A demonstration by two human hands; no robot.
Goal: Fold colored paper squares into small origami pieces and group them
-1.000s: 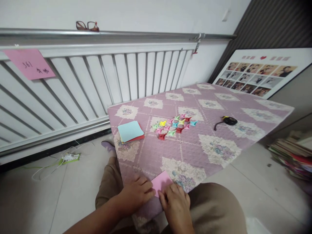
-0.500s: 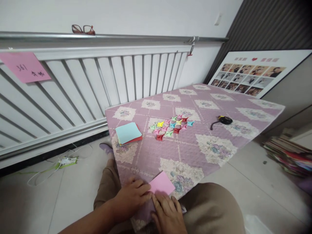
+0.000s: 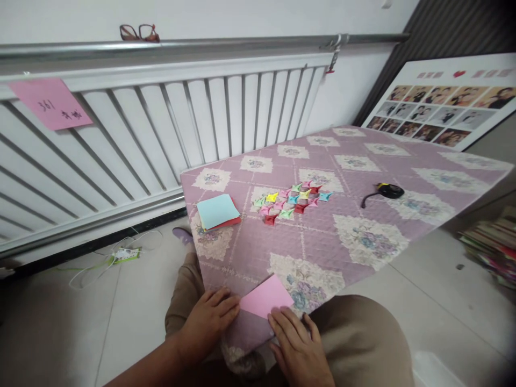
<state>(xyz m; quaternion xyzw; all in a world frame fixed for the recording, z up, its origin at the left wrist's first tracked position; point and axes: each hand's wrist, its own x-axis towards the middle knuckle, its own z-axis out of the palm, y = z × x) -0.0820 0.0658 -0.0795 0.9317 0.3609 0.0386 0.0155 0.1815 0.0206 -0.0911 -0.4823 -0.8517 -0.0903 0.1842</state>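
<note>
A folded pink paper (image 3: 266, 296) lies flat near the close corner of the table. At its left corner rests my left hand (image 3: 212, 322), fingers side by side and touching the paper's edge and the cloth. My right hand (image 3: 300, 344) lies at the paper's lower right edge, its fingers stretched out over the paper and the thumb apart. Beyond them sits a stack of coloured paper squares, light blue on top (image 3: 217, 210). To the right of the stack, several small folded paper shapes (image 3: 293, 199) in pink, red, green, yellow and blue are grouped together.
A patterned purple cloth covers the table (image 3: 266, 247). A black tape measure (image 3: 390, 191) with a strap lies on the right part. Behind the table stands a white radiator (image 3: 237, 113), with glasses (image 3: 139, 34) on the pipe above. A power strip (image 3: 126, 254) is on the floor.
My right hand has slid right along the pink paper's lower edge, and my hands are now farther apart. The camera view has shifted slightly.
</note>
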